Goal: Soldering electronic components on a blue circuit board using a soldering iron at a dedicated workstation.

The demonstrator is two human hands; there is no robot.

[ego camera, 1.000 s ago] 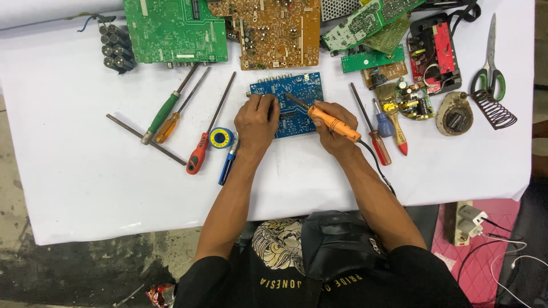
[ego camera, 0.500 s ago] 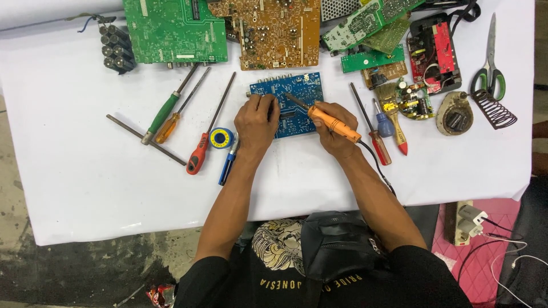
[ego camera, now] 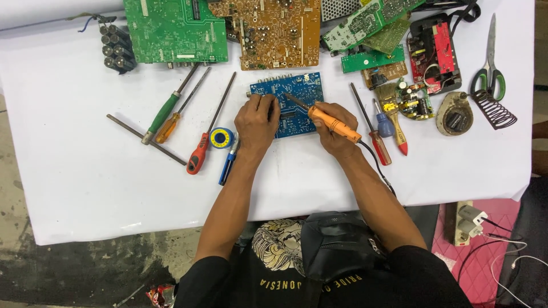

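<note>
Blue circuit board (ego camera: 297, 91) under left hand (ego camera: 257, 120), soldering iron (ego camera: 334, 122) in right fingers (ego camera: 325, 114), screwdrivers (ego camera: 379, 140) beside

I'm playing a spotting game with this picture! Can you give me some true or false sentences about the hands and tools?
1. The right hand holds an orange soldering iron. True.
2. The left hand rests on a green board. False: it rests on the blue circuit board.
3. The scissors lie in the left hand. False: they lie apart at the table's far right.
4. A red-handled screwdriver lies to the left of the left hand. True.
</note>
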